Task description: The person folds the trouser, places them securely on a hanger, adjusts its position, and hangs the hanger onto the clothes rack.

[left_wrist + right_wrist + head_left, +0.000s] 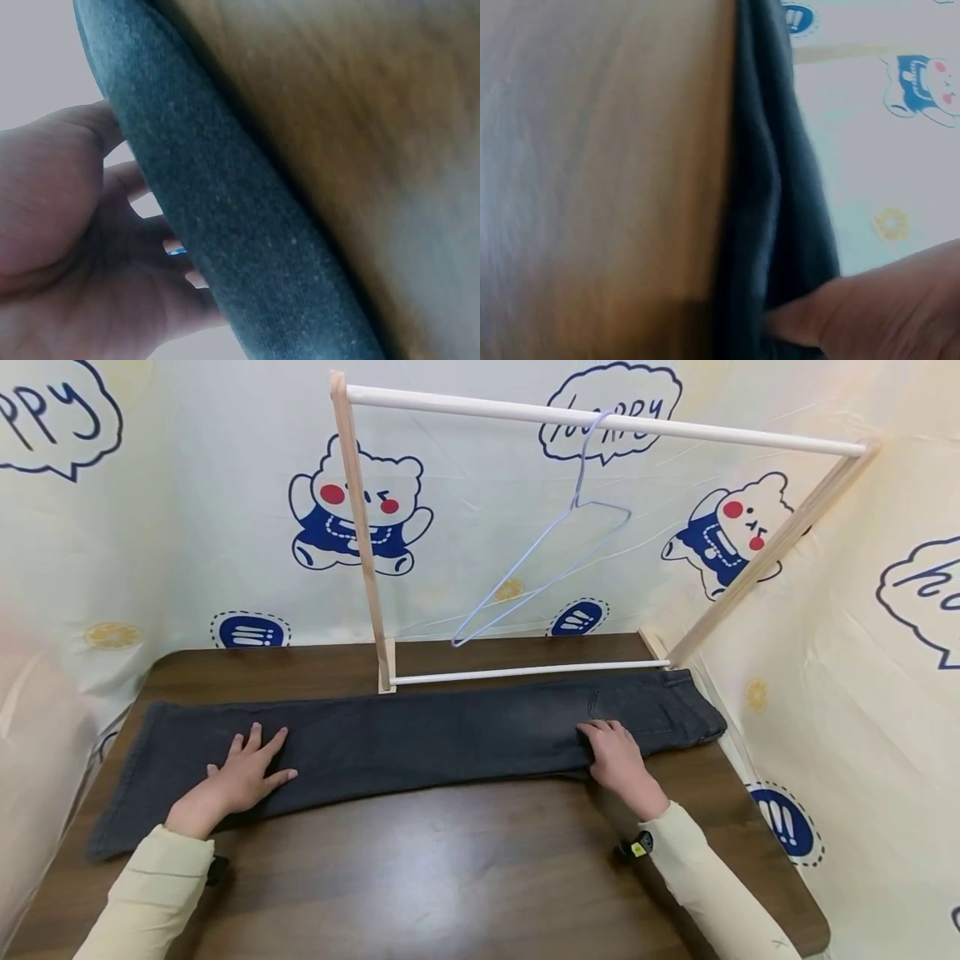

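A pair of dark jeans, folded lengthwise, lies across the brown table, with the waistband at the right and the leg hems at the left. My left hand rests on the lower legs, fingers spread and fairly straight; the left wrist view shows its palm beside the thick folded edge. Below the back pocket, my right hand grips the near edge of the jeans with bent fingers. Its thumb reaches between the cloth layers in the right wrist view; the other fingertips are hidden there.
Behind the jeans stands a wooden rack with a white top rail and a lower bar. A pale blue hanger hangs from the top rail. Bare tabletop shows in front. Printed sheeting surrounds the table.
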Available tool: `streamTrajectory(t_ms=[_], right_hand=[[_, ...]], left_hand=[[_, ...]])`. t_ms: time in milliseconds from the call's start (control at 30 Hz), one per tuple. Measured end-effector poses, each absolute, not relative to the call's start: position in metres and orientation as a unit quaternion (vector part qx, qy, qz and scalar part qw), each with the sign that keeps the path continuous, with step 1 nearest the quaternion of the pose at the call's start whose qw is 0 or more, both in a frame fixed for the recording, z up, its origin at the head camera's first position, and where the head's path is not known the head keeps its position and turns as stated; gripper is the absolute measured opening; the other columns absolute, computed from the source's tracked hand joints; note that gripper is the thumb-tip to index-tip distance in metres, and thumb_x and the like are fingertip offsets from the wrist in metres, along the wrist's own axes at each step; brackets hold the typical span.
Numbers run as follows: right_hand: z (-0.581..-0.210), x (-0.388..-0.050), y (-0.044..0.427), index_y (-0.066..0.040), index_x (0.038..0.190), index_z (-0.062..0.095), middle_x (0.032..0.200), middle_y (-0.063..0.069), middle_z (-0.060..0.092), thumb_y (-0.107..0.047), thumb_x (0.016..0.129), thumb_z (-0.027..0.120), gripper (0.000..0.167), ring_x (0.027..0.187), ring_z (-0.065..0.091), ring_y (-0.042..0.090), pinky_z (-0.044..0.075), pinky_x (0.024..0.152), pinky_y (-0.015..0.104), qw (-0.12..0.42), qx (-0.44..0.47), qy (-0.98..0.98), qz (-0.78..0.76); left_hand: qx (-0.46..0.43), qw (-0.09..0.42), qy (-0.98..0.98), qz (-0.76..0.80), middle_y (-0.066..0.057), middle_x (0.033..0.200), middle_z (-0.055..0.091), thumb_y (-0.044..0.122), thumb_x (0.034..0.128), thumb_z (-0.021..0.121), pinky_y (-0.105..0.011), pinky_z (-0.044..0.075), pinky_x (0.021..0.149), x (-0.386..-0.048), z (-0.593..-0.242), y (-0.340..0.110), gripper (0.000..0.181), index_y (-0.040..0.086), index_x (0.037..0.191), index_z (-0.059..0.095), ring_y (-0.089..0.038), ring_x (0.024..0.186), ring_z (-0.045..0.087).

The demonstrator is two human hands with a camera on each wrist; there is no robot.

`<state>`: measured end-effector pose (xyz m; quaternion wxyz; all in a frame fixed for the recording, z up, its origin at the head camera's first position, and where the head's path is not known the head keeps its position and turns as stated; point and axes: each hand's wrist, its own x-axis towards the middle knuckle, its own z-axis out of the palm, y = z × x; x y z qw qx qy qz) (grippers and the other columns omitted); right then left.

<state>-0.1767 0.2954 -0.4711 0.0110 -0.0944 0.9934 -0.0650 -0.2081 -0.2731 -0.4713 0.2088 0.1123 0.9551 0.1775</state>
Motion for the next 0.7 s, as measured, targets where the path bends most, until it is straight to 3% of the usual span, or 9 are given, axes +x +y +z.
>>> streamTrajectory(t_ms=[100,267,467,600,700], right_hand=[[-0.458,-0.177,0.307,0.001,0.135,0.062,0.136,0.023,0.061,0.008,0.078,0.075,0.059,0.125,0.054,0.046,0.049,0.099,0.059,0.047,-0.126,0.988,-0.070],[-0.437,-0.183,0.318,0.006,0.138,0.057,0.140,0.027,0.057,0.011,0.084,0.066,0.055,0.131,0.049,0.048,0.042,0.108,0.060,0.087,-0.212,0.968,-0.104],[-0.459,-0.164,0.310,0.009,0.152,0.035,0.156,0.039,0.029,0.003,0.089,0.067,0.072,0.142,0.032,0.056,0.032,0.114,0.065,0.119,-0.221,0.964,-0.091],[-0.488,-0.145,0.311,0.005,0.160,0.017,0.163,0.036,0.009,-0.007,0.096,0.062,0.079,0.150,0.014,0.054,0.019,0.117,0.070,0.146,-0.215,0.958,-0.122],[-0.495,-0.140,0.317,0.003,0.161,0.011,0.165,0.035,0.000,-0.011,0.097,0.058,0.081,0.151,0.004,0.054,0.010,0.116,0.072,0.158,-0.217,0.949,-0.164]], left_hand=[[0.118,0.212,0.953,0.180,-0.049,0.154,0.002,0.042,0.1006,0.060,-0.091,0.013,0.095,-0.210,-0.471,-0.275,0.084,-0.006,0.157,0.022,-0.072,0.138,0.004],[0.119,0.214,0.951,0.187,-0.049,0.154,0.002,0.042,0.1003,0.061,-0.091,0.012,0.094,-0.211,-0.471,-0.275,0.084,-0.006,0.157,0.022,-0.072,0.138,0.003],[0.122,0.210,0.951,0.190,-0.049,0.154,0.002,0.040,0.1003,0.062,-0.092,0.011,0.094,-0.210,-0.471,-0.279,0.082,-0.005,0.157,0.022,-0.072,0.138,0.004],[0.127,0.204,0.952,0.187,-0.049,0.154,0.003,0.040,0.1004,0.061,-0.092,0.011,0.093,-0.209,-0.473,-0.284,0.082,-0.003,0.157,0.021,-0.073,0.137,0.004],[0.129,0.202,0.952,0.190,-0.048,0.155,0.002,0.042,0.1005,0.061,-0.092,0.011,0.094,-0.209,-0.475,-0.286,0.083,-0.002,0.158,0.021,-0.072,0.138,0.004]])
